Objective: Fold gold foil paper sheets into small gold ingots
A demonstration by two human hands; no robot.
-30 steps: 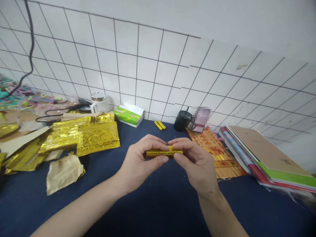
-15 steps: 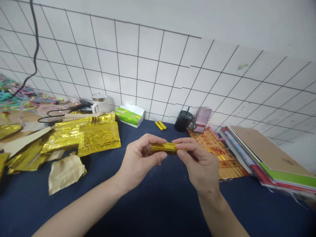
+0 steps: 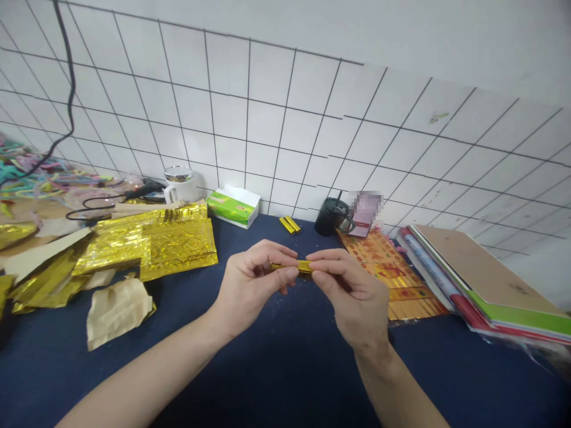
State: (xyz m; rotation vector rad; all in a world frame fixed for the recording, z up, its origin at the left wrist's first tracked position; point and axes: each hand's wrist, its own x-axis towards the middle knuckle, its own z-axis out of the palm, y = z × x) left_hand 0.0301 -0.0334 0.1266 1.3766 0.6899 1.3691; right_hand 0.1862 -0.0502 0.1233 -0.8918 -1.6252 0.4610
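Between both hands, above the dark blue tabletop, is a narrow folded strip of gold foil paper (image 3: 304,266). My left hand (image 3: 256,273) pinches its left end between thumb and fingers. The right end is pinched by my right hand (image 3: 350,288), with the thumb below and the fingers on top. Most of the strip is covered by my fingers; its shiny middle shows in the gap. Beyond the hands, small folded gold pieces (image 3: 289,224) lie side by side near the wall.
Gold foil sheets (image 3: 178,249) and a crumpled tan-backed piece (image 3: 118,309) lie left. At the back stand a white mug (image 3: 179,185), a green tissue pack (image 3: 234,207), a black cup (image 3: 331,217) and a phone (image 3: 364,214). Orange printed sheets (image 3: 392,267) and stacked notebooks (image 3: 486,273) are right.
My hands have come slightly closer together on the gold strip, and my right hand has shifted a little left. Less of the strip's face shows now.
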